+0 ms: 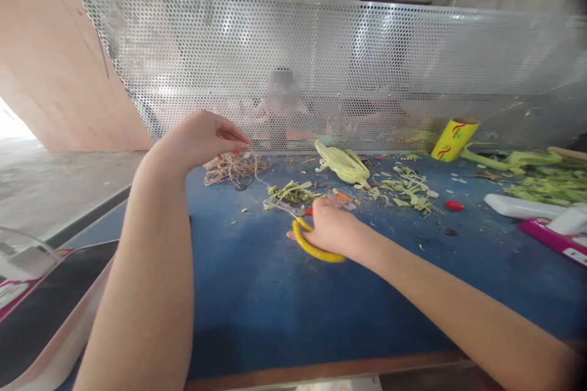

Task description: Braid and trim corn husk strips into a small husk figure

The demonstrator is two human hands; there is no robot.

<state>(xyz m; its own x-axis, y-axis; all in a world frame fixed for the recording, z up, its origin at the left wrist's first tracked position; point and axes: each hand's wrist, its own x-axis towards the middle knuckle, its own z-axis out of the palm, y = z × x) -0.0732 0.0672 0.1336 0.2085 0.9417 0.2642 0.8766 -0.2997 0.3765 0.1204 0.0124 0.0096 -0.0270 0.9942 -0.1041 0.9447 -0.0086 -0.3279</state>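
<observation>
The right hand (337, 229) lies low on the blue surface (257, 293), closed around the yellow handle of the scissors (308, 238). The handle loop curves out beneath the hand on the near side, and the blades point away from it to the left, into a small heap of green scraps (291, 191) just beyond the knuckles. An orange bit (342, 197) lies at the fingertips.

The left hand (202, 137) is raised off the surface, with the wrist bent and the fingers drawn down toward the thumb in a pinch. Whether anything is caught in the pinch cannot be told. Just below and beyond its fingertips sits a tangle of tan bands (236, 168).

Beyond the right hand lies a corn husk (343, 165), with more husk shreds (406, 186) to its right. Farther right are a red piece (455, 205) and a yellow roll (454, 137). A perforated metal screen (367, 73) stands past both hands.
</observation>
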